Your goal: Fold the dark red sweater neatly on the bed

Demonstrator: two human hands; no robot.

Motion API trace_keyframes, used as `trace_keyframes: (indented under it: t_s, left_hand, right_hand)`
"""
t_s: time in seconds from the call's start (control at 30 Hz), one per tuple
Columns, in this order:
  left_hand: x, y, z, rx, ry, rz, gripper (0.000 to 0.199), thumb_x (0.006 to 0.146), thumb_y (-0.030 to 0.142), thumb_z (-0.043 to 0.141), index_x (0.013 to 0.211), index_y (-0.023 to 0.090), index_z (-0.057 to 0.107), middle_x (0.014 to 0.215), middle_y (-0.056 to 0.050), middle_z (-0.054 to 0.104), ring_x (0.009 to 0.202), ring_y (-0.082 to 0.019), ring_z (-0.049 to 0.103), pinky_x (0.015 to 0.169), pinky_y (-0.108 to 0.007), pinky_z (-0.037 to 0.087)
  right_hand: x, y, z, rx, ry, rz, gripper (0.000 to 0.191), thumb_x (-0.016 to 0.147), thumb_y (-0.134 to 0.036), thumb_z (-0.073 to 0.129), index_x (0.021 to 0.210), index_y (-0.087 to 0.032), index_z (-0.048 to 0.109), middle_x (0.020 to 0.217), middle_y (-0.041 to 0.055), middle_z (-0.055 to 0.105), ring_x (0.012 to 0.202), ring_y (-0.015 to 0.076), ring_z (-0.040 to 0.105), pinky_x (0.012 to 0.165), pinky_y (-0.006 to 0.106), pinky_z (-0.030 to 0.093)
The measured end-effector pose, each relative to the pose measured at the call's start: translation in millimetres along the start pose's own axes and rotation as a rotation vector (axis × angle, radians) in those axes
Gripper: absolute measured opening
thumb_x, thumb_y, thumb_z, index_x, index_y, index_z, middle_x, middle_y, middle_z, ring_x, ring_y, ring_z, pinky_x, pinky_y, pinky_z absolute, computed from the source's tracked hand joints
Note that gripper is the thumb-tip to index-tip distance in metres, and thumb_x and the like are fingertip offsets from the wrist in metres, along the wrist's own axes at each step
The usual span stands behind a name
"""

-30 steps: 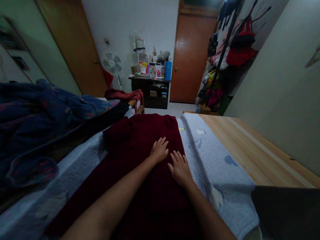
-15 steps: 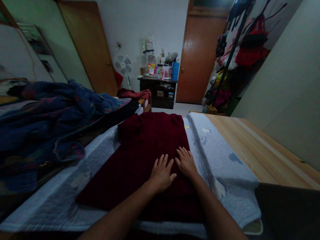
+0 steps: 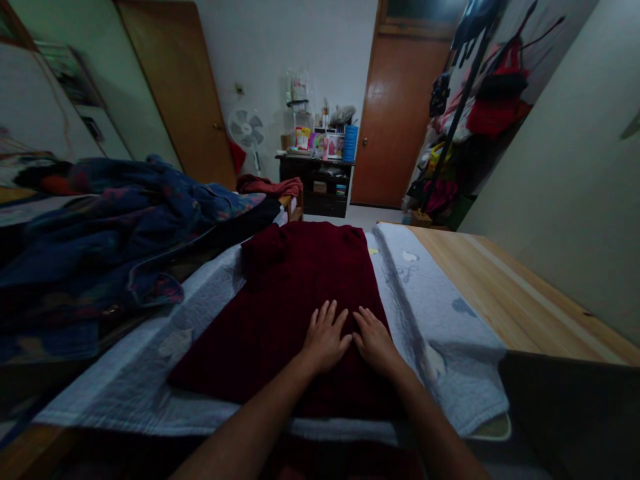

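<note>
Item: one dark red garment (image 3: 310,273), laid flat on a pale quilted cover (image 3: 435,287), between a heap of blue patterned clothing (image 3: 140,227) to the left and a bare wooden board (image 3: 495,280) to the right.

Left hand (image 3: 326,341): palm down on the garment, fingers extended and slightly spread, nothing gripped. Right hand (image 3: 376,343): palm down beside it, near the garment's right edge, fingers extended, nothing gripped. The thumbs lay close together; whether they touched could not be told.

Step in hand, as judged: pressing or smoothing the cloth — both palms appeared to bear on it. A next move called for level palms and light pressure, or, for any lift, fingertips worked under an edge first.

Defects of view: dim light swallowed seams and folds; the neckline could not be identified, and the bunched far-left corner (image 3: 261,257) was only perhaps a sleeve. The forearms covered parts of the near edge. The underside was hidden, and the dark area below the cover was unreadable.
</note>
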State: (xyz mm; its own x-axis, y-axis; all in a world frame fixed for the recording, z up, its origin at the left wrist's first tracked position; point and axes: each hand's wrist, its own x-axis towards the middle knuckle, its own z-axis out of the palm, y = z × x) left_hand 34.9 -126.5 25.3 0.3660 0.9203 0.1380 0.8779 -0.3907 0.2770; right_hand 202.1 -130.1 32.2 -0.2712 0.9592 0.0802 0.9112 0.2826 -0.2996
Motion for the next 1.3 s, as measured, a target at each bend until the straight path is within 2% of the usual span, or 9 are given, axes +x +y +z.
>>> trace_keyframes:
  t_s: [0.33,0.53,0.63,0.73,0.9,1.13,1.3]
  left_hand:
    - [-2,0,-3.7,-0.053,0.018,-0.010,0.055,0.089,0.038,0.050,0.142,0.029,0.041,0.156,-0.008,0.027,0.145,-0.028,0.018,0.116,-0.050,0.019]
    - [-9,4,-10.5,-0.079,-0.017,-0.019,0.049,0.089,0.037,0.051,0.137,0.029,0.047,0.155,-0.007,0.030,0.144,-0.030,0.021,0.114,-0.052,0.023]
    - [-21,12,-12.6,-0.063,-0.036,-0.003,0.048,0.090,0.036,0.049,0.137,0.025,0.048,0.154,-0.010,0.033,0.143,-0.029,0.024,0.114,-0.050,0.024]
    - [-31,17,-10.9,-0.045,-0.007,0.009,0.046,0.092,0.034,0.046,0.137,0.025,0.047,0.154,-0.010,0.032,0.143,-0.027,0.025,0.114,-0.050,0.024]
    - [-36,17,-6.2,-0.050,0.044,0.010,0.047,0.092,0.033,0.046,0.139,0.026,0.045,0.155,-0.009,0.031,0.143,-0.025,0.024,0.115,-0.050,0.024]
    - [-36,15,-4.8,-0.050,0.046,0.002,0.046,0.092,0.032,0.046,0.137,0.025,0.047,0.154,-0.009,0.032,0.143,-0.025,0.025,0.116,-0.048,0.023]
    - [-37,16,-5.7,-0.055,0.048,0.005,0.046,0.092,0.031,0.047,0.137,0.025,0.047,0.154,-0.009,0.033,0.143,-0.024,0.024,0.116,-0.048,0.022]
  right_hand:
    - [-13,-5,8,-0.006,0.119,0.006,0.051,0.091,-0.026,0.043,0.140,-0.012,0.045,0.150,0.0118,0.039,0.141,0.0232,0.029,0.114,0.042,0.027]
    - [-14,-5,7,0.005,0.116,0.010,0.051,0.090,-0.024,0.042,0.139,-0.012,0.045,0.150,0.0116,0.038,0.141,0.0234,0.029,0.115,0.042,0.027]
    - [-14,-3,7,-0.005,0.115,-0.007,0.056,0.084,-0.016,0.042,0.140,-0.011,0.045,0.150,0.0115,0.037,0.141,0.0226,0.028,0.115,0.041,0.027]
    - [-14,-2,8,-0.020,0.113,-0.014,0.062,0.079,-0.011,0.041,0.140,-0.010,0.044,0.151,0.0113,0.037,0.142,0.0221,0.027,0.115,0.041,0.026]
    - [-13,-2,9,-0.042,0.109,-0.026,0.061,0.080,-0.013,0.040,0.141,-0.010,0.043,0.151,0.0115,0.036,0.142,0.0226,0.027,0.115,0.042,0.026]
    - [-23,-1,8,-0.043,0.063,-0.049,0.055,0.088,-0.019,0.040,0.141,-0.010,0.042,0.151,0.0123,0.036,0.142,0.0236,0.028,0.114,0.042,0.028]
    - [-32,-1,10,-0.024,0.083,-0.045,0.052,0.091,-0.023,0.039,0.141,-0.010,0.043,0.151,0.0111,0.037,0.141,0.0234,0.029,0.115,0.042,0.027]
